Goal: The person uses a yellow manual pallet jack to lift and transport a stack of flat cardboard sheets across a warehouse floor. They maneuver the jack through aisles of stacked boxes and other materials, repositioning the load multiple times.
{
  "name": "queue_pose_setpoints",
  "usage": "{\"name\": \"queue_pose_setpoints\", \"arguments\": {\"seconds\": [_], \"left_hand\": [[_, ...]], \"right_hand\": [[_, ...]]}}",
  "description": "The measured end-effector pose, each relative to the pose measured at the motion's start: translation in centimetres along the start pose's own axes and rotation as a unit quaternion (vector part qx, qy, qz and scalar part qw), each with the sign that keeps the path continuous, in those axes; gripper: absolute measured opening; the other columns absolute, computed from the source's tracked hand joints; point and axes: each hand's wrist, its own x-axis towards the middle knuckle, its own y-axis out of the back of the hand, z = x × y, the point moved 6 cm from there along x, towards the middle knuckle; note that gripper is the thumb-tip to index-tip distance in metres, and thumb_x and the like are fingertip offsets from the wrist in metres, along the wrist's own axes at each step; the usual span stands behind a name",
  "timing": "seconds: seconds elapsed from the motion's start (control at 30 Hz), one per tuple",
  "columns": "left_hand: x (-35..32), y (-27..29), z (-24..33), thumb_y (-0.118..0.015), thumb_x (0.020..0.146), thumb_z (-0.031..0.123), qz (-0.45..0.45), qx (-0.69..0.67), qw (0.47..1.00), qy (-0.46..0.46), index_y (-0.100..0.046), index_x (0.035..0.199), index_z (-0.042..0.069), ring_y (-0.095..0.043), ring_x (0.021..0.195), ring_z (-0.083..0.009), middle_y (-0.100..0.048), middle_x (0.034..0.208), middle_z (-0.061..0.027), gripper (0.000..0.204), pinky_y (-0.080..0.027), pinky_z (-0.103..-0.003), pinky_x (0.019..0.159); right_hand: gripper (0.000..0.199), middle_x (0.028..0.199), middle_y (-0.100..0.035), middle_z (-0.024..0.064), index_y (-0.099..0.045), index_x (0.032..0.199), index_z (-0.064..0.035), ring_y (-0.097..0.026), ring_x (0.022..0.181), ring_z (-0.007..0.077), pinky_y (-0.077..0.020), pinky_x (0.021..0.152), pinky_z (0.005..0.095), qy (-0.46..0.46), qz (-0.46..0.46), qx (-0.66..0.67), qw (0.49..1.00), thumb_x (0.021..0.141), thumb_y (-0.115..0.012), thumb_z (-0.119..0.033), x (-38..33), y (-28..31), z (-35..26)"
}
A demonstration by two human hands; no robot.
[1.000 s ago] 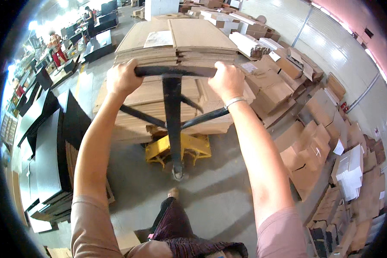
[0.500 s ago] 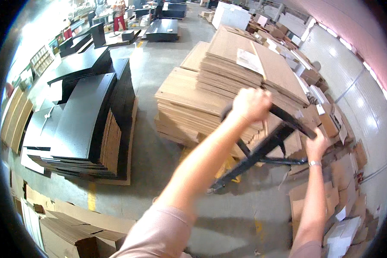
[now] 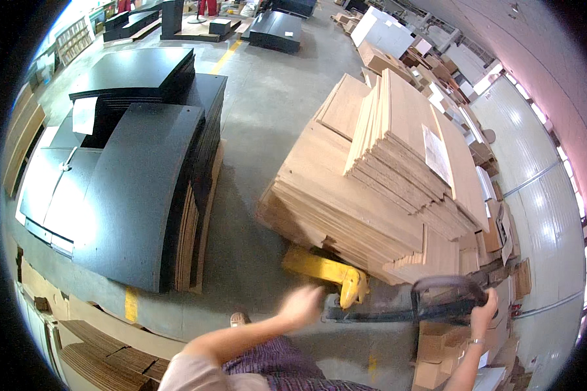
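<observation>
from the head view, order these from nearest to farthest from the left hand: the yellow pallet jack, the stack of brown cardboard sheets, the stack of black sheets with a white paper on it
1. The yellow pallet jack, just right of and above the left hand.
2. The stack of brown cardboard sheets, loaded on the jack, farther up and right.
3. The stack of black sheets with a white paper on it, far up on the left.

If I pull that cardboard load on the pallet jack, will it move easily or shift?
Probably heavy: the cardboard stack is tall and dense. The upper sheets sit skewed and overhang, so they may slide in a sharp turn. Only the right hand grips the handle, so steering is likely weaker.
</observation>
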Motion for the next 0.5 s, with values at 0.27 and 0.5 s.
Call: {"name": "queue_pose_setpoints", "arguments": {"seconds": [0.27, 0.5], "left_hand": [[-13.3, 5.7, -17.8, -0.066, 0.082, 0.036, -0.033, -0.018, 0.951, 0.308, -0.061, 0.117, 0.009, -0.064, 0.101, -0.0375, -0.065, 0.110, -0.0222, 0.045, -0.051, -0.046, 0.088], [-0.6, 19.8, -21.1, -0.065, 0.083, 0.028, 0.125, -0.064, 0.937, 0.320, -0.068, 0.099, 0.004, -0.069, 0.088, -0.0327, -0.071, 0.094, -0.0162, 0.029, -0.054, -0.042, 0.079]], "right_hand": [[0.020, 0.079, -0.040, 0.0131, -0.042, 0.078, -0.0015, -0.041, 0.079, 0.0323, -0.0356, 0.076, 0.0377, -0.017, 0.027, -0.051, 0.998, 0.067, -0.049, 0.014, 1.0, -2.2, -0.3], [0.022, 0.088, -0.061, 0.0194, -0.058, 0.089, 0.0001, -0.055, 0.068, 0.0340, -0.0490, 0.065, 0.0455, -0.147, 0.005, 0.059, 0.987, 0.093, -0.054, -0.021, -2.3, -3.2, 10.9]]}}
